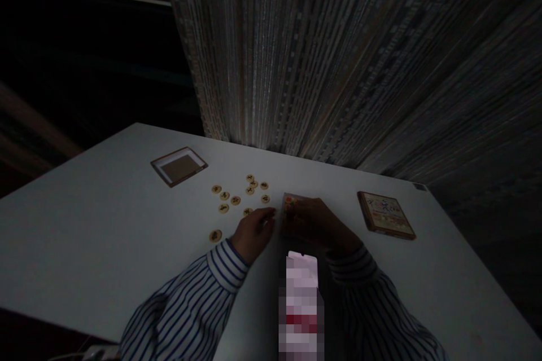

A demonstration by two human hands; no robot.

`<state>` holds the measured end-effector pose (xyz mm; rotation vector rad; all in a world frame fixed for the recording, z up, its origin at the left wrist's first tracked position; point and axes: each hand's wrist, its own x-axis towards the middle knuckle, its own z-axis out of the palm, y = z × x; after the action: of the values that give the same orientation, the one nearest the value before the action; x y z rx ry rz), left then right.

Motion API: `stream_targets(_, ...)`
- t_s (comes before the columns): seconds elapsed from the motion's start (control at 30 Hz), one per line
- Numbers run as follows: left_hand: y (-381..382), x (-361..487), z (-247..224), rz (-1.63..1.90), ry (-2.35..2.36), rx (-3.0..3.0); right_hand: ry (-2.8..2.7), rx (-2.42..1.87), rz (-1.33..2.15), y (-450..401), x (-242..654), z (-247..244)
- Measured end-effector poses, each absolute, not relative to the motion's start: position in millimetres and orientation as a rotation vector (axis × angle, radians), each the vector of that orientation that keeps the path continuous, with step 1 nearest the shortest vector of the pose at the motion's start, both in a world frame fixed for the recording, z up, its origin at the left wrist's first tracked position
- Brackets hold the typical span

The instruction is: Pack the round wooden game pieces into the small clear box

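Observation:
Round wooden Chinese chess pieces (235, 201), several of them with dark characters, lie scattered on the white table. My left hand (254, 231) is just to the right of the nearest pieces, its fingers curled together; what they hold, if anything, I cannot make out. My right hand (311, 220) is closed over a small printed box (290, 201) with an orange patch on its corner. Much of that box is hidden under the right hand and in shadow. The left fingertips are close to the box's left side; whether they touch it is unclear.
A shallow open box part (180, 167) with a brown inside lies at the back left. On the right is a flat box (387, 215) with a printed cover. A lit phone (302, 262) is in front, between my forearms. Behind the white table (127, 225) hangs a striped curtain (288, 56).

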<state>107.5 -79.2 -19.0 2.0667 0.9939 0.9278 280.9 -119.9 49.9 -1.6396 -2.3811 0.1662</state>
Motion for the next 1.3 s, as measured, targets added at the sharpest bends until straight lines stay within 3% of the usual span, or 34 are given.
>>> stream_targets(0.37,-79.9,107.5,-20.9,0.932,0.995,2.139,-2.490,-1.664,0.015,-119.4,279.0,44.7)
stream_targets(1.3,-79.4,106.4,-19.1,0.909,1.006,2.177,-2.490,-1.708,0.224,-122.0,279.6,43.6)
